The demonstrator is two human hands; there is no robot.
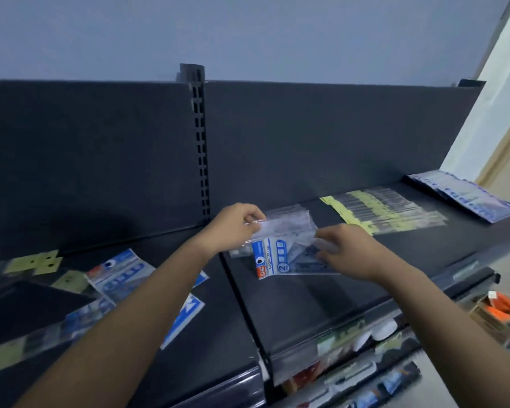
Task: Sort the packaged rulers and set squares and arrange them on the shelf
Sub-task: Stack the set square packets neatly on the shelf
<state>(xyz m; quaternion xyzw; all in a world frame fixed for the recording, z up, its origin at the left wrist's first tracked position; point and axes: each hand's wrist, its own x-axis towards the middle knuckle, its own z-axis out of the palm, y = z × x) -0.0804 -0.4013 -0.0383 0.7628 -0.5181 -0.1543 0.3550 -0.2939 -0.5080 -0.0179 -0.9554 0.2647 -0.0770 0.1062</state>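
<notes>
A blue-and-white set square pack (273, 256) lies on the black shelf (321, 293) near its middle. Over it I hold a clear pack of set squares (289, 225). My left hand (236, 228) pinches the clear pack's left edge. At the pack's right lower corner my right hand (348, 250) grips it with curled fingers. A row of clear ruler packs with yellow headers (386, 212) lies fanned out to the right. Further right sits an overlapping row of blue packs (465, 195).
On the left shelf section lie loose blue-and-white packs (121, 275) and yellow-header packs (39, 262), partly under my left forearm. A slotted upright (200, 148) divides the dark back panels. Lower shelves at bottom right hold mixed goods (501, 310).
</notes>
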